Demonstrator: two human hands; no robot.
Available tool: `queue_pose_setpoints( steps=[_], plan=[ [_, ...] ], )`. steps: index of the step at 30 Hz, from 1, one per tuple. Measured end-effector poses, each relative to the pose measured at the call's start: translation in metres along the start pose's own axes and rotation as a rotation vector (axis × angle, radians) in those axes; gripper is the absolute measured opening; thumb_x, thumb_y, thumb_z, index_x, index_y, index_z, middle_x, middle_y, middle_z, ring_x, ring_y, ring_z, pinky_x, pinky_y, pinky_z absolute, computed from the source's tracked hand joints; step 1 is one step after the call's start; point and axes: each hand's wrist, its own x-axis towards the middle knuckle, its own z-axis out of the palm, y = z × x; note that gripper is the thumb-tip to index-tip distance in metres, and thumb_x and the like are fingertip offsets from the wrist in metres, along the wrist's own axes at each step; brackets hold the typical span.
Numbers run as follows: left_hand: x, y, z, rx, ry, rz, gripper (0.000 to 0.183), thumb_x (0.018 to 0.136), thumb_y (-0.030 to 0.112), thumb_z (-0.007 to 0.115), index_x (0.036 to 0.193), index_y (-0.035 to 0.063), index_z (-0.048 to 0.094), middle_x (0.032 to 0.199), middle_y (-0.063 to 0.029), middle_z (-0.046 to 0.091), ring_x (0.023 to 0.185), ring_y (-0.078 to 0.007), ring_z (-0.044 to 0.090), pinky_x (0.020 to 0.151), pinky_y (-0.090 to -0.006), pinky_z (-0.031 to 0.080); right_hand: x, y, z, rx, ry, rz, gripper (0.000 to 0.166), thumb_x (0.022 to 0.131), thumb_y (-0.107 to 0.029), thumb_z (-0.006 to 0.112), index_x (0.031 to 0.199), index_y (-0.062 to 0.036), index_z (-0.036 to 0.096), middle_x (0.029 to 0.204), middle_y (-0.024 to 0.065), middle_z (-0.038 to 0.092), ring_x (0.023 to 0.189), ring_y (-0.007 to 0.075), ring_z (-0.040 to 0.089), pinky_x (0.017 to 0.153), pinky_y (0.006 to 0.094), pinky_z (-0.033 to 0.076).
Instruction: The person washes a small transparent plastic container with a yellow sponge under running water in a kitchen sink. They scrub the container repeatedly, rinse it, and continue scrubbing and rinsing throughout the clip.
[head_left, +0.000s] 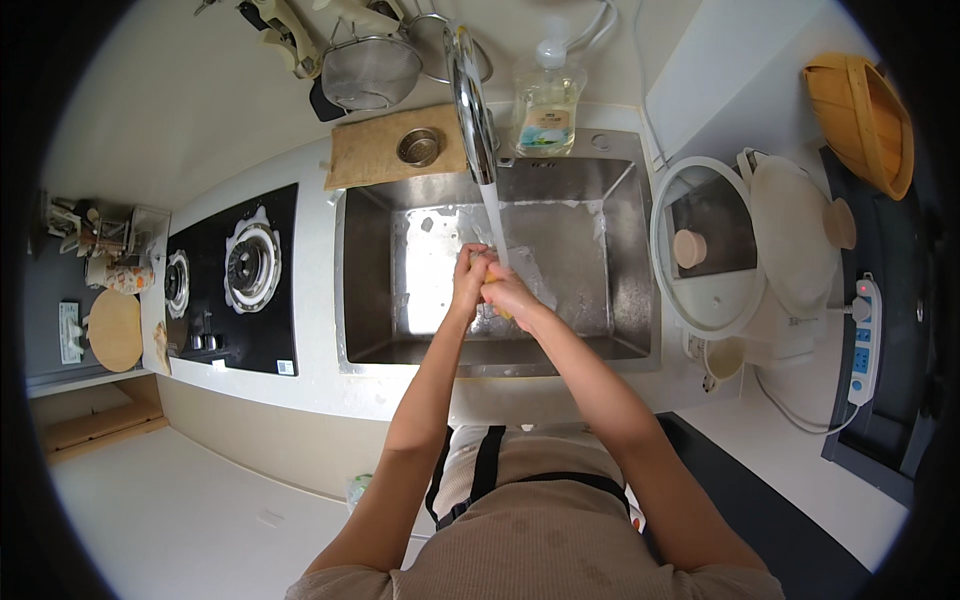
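Observation:
Over a stainless steel sink (631, 247), my left hand (469, 279) and my right hand (516, 291) are pressed together. Between them they squeeze a yellow sponge or cloth (504, 313); bits of it show between and below the fingers, the rest is covered. A stream of water (492, 217) runs from the chrome faucet (472, 112) and falls on or right beside the hands. Wet patches and some foam lie on the basin floor under them.
Behind the basin, a strainer cup (418, 147) rests on a tan mat (360, 154), beside a bottle of clear liquid soap (550, 112). Left is a black gas hob (277, 330) with foam around its burners. Right are a glass lid (709, 300) and a power strip (865, 337).

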Motion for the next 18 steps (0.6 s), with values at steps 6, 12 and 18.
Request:
queue_pose_setpoints(
  steps=[6, 12, 18],
  plan=[
    [0.018, 0.0, -0.011, 0.212, 0.116, 0.042, 0.045, 0.077, 0.019, 0.064, 0.119, 0.0075, 0.053, 0.088, -0.0103, 0.062, 0.07, -0.0136, 0.055, 0.062, -0.0262, 0.045, 0.012, 0.037, 0.0, -0.735, 0.078, -0.42, 0.044, 0.069, -0.001, 0.05, 0.112, -0.0008, 0.055, 0.1, 0.0213, 0.061, 0.093, 0.0258, 0.06, 0.076, 0.032, 0.045],
    [-0.004, 0.026, -0.045, 0.371, 0.476, 0.307, 0.047, 0.075, 0.011, 0.067, 0.118, 0.0035, 0.05, 0.096, -0.0098, 0.06, 0.074, -0.0152, 0.056, 0.068, -0.0284, 0.047, -0.018, 0.039, -0.042, 0.488, -0.05, 0.149, 0.042, 0.08, -0.013, 0.057, 0.122, -0.0082, 0.053, 0.099, 0.0122, 0.06, 0.075, 0.0182, 0.056, 0.065, 0.0264, 0.045],
    [-0.035, 0.038, -0.066, -0.459, 0.361, 0.078, 0.049, 0.081, 0.033, 0.061, 0.121, 0.0102, 0.043, 0.111, -0.0119, 0.053, 0.08, -0.0247, 0.054, 0.075, -0.0365, 0.045, 0.007, 0.08, -0.049, 1.227, -0.282, 0.203, 0.033, 0.09, -0.024, 0.054, 0.116, -0.0038, 0.051, 0.099, 0.0128, 0.055, 0.078, 0.0218, 0.055, 0.063, 0.0334, 0.048]
  ],
)
